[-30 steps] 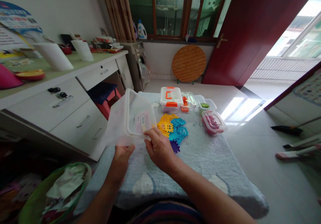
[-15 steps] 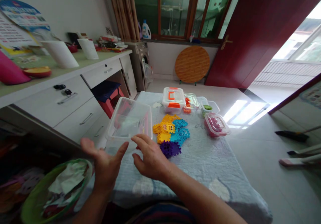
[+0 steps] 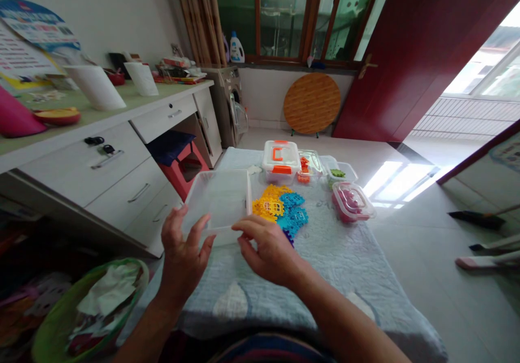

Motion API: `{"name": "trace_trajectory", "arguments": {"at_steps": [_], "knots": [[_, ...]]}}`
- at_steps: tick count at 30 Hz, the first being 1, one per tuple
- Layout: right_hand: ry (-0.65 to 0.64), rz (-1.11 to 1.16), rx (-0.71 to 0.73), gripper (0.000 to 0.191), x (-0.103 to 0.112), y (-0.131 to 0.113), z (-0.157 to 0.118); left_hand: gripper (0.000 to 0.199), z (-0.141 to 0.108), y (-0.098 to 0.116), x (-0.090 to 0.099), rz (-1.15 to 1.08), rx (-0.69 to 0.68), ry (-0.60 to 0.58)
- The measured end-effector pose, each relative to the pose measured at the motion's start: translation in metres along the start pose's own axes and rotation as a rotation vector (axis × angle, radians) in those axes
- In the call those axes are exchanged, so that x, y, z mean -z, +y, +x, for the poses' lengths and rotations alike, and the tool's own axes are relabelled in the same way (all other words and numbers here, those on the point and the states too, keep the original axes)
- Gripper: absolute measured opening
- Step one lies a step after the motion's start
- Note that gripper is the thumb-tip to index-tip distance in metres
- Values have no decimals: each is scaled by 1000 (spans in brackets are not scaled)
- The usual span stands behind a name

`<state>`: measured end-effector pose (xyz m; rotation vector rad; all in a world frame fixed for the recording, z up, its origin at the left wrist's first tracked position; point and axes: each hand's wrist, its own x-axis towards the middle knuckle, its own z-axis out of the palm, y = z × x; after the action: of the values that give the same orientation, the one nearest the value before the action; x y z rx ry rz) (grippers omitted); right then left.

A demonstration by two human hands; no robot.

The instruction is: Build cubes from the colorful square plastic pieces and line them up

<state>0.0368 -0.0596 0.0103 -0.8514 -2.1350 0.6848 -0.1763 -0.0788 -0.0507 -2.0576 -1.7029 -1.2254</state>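
A clear plastic box (image 3: 219, 195) stands at the left side of the cloth-covered table, its open top facing up. My left hand (image 3: 182, 252) is at its front left, fingers spread and curved, holding nothing; fingertips come close to the rim. At the front right corner of the box, my right hand (image 3: 270, 246) has its index finger on the rim and thumb just below. Right of the box lies a pile of toothed plastic building pieces: yellow pieces (image 3: 270, 203), blue pieces (image 3: 293, 214) and purple pieces (image 3: 288, 237), the purple mostly hidden behind my right hand.
Behind the pile are a lidded box with orange clips (image 3: 281, 160), a container of orange pieces (image 3: 304, 170) and one with green pieces (image 3: 337, 173). A lidded container of pink pieces (image 3: 352, 201) sits at right. A green basket (image 3: 44, 330) stands low left, a red stool (image 3: 184, 162) beyond.
The clear box has turned and shifted slightly right. My right hand has moved right along its front to the corner, now covering most of the purple pieces. My left hand has also moved right.
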Motion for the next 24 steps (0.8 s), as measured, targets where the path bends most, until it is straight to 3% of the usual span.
{"name": "trace_trajectory", "arguments": {"at_steps": [4, 7, 10, 13, 18, 24], "knots": [[148, -227, -220, 24, 22, 67, 11, 26, 2, 8, 0, 9, -42, -92], [32, -401, -323, 29, 25, 116, 25, 22, 4, 14, -4, -2, -41, -150], [-106, -495, -419, 47, 18, 145, 40, 13, 8, 13, -9, 44, -45, -148], [-200, -522, -480, 58, 12, 154, 47, 11, 17, 4, -12, 87, -83, -166], [-255, -505, -402, 51, 12, 146, 37, 8, 47, -17, -22, 169, -115, -173], [-310, -430, -301, 54, 13, 125, 10, 16, 106, -31, -61, 244, -132, -243]]}}
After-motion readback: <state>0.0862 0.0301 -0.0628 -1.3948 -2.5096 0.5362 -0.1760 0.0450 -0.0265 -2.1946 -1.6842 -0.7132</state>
